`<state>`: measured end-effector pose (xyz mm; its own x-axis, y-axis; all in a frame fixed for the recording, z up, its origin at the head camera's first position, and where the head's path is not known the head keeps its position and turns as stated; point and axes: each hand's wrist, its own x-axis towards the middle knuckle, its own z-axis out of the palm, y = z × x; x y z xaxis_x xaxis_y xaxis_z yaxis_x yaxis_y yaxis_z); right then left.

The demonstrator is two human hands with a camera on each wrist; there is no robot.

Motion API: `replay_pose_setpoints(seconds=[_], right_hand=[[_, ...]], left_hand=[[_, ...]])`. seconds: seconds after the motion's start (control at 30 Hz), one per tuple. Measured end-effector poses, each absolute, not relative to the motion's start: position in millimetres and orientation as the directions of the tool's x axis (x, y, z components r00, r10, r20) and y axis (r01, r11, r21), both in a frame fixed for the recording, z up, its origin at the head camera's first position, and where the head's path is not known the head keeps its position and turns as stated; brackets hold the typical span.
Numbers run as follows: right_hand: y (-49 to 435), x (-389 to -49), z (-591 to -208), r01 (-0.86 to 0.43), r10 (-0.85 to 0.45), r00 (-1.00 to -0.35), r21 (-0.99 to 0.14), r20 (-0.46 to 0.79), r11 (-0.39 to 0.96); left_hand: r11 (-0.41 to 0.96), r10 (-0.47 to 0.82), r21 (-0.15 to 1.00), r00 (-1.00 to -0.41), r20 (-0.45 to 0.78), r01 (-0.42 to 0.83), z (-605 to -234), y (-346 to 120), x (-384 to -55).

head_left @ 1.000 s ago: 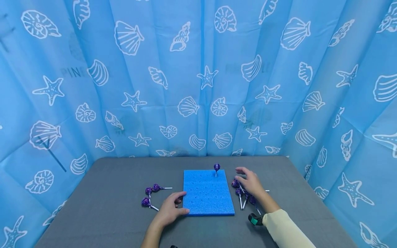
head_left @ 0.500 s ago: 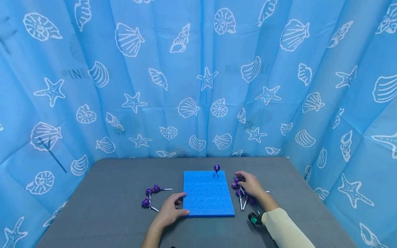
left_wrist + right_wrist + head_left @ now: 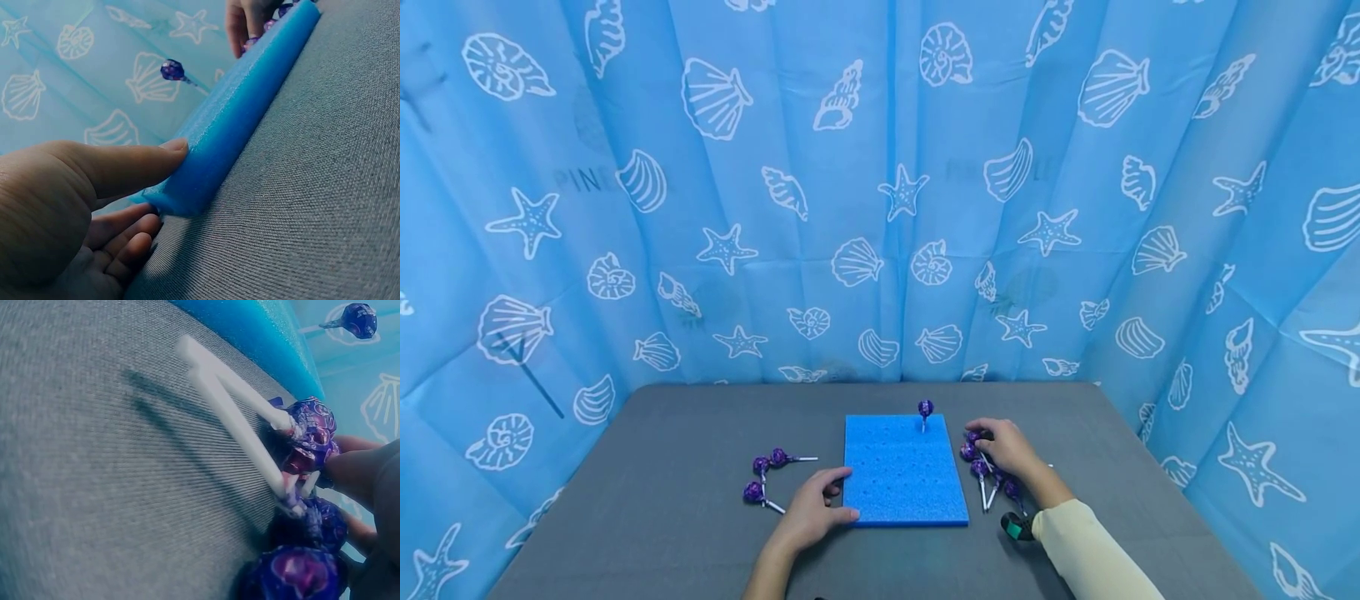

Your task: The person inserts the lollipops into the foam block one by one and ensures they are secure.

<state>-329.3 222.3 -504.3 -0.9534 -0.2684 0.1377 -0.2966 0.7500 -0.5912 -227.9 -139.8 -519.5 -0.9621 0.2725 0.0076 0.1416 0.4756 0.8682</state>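
My left hand [image 3: 811, 510] rests at the left edge of a blue foam board [image 3: 906, 492], thumb near its front corner. In the left wrist view the thumb lies extended on the foam and the other fingers bend loosely beside the corner. A purple-wrapped lollipop [image 3: 925, 407] stands upright by its stick near the board's back right corner. To the right, my right hand [image 3: 1009, 448] pinches a lollipop [image 3: 973, 437] by its wrapped head, among several others. In the right wrist view, two white sticks [image 3: 240, 431] reach out from the pile; the fingers are partly hidden behind the heads.
Left of the board lie three more lollipops, one of them [image 3: 753, 492] nearest the left forearm. All rest on a grey cloth-covered table [image 3: 700, 533]. A blue shell-patterned curtain [image 3: 880, 208] hangs behind. A black band with a green patch [image 3: 1017, 527] is at the right wrist.
The right hand has lowered slightly, its thumb and fingers closing about a lollipop head. The left hand and the board keep their places.
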Motion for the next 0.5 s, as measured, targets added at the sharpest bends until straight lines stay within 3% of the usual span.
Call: replay_pose_setpoints(seconds=[0.5], right_hand=[[222.4,-332.7,-503.1,-0.267,-0.187,-0.963,-0.594,0.194,0.759]], left_hand=[[0.489,0.267,0.86,-0.964,0.011,0.145,-522.1,-139.8,-229.4]])
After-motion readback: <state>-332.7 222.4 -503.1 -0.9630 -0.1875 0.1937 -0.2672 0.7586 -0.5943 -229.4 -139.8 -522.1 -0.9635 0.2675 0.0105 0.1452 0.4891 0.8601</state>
